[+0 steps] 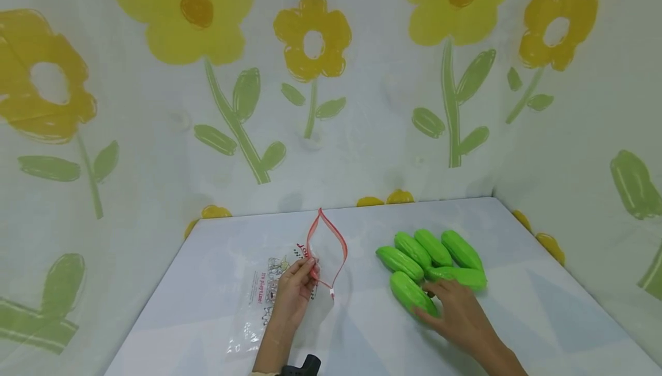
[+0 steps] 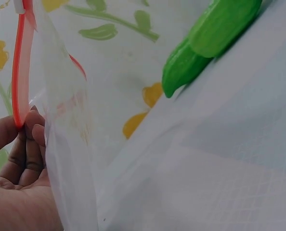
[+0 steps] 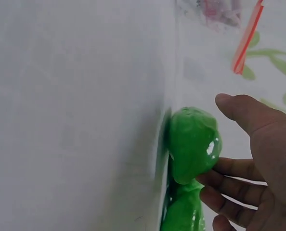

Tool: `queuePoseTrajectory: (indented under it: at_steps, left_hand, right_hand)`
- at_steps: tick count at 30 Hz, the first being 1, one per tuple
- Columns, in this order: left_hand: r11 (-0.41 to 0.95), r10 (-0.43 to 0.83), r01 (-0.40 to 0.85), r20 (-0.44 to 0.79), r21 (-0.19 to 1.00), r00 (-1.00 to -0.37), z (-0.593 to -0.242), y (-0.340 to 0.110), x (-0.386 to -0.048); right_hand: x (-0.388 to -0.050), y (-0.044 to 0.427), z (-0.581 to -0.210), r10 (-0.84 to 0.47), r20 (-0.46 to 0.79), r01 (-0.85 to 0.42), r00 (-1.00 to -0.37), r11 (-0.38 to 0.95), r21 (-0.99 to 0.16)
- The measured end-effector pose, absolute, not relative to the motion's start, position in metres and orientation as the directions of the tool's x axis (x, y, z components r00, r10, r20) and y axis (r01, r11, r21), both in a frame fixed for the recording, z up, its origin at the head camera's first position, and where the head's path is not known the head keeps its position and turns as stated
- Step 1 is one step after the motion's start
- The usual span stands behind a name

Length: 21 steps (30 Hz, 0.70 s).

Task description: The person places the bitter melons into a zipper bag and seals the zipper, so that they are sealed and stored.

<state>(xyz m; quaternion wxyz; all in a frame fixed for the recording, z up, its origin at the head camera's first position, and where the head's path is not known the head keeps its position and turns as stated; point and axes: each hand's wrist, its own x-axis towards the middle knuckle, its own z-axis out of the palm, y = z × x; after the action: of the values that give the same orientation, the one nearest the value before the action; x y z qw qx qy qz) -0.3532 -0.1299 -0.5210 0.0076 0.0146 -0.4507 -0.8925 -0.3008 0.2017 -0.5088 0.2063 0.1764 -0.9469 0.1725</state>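
My left hand point(image 1: 296, 290) pinches the red zip rim of a clear zip bag point(image 1: 247, 324) with printed pictures and lettering. The bag's mouth stands parted in a loop, with a white slider point(image 1: 331, 292) at its near end. My right hand point(image 1: 457, 313) is at the nearest of several glossy green cucumber-shaped pieces point(image 1: 411, 292). In the right wrist view, fingers touch the side of that green piece point(image 3: 193, 144), while the thumb stands apart from it. The other green pieces point(image 1: 398, 262) lie close together just beyond.
A white table point(image 1: 362, 341) with pale blue shapes lies beneath everything. Behind it and at both sides hangs a white cloth point(image 1: 357, 134) printed with yellow flowers. The green pieces sit right of the bag.
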Motion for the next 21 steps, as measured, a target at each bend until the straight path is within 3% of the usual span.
queuePoseTrajectory:
  at_steps: [10, 21]
  left_hand:
    - [-0.602, -0.015, 0.002, -0.009, 0.798, -1.000, -0.521, -0.130, -0.352]
    - [-0.610, -0.023, -0.007, -0.027, 0.792, -0.999, -0.519, -0.130, -0.353]
  right_hand:
    - [-0.298, 0.201, -0.514, -0.262, 0.465, -0.396, -0.846, 0.892, -0.218]
    - [-0.305, 0.200, -0.505, -0.298, 0.671, -0.564, -0.678, 0.797, -0.216]
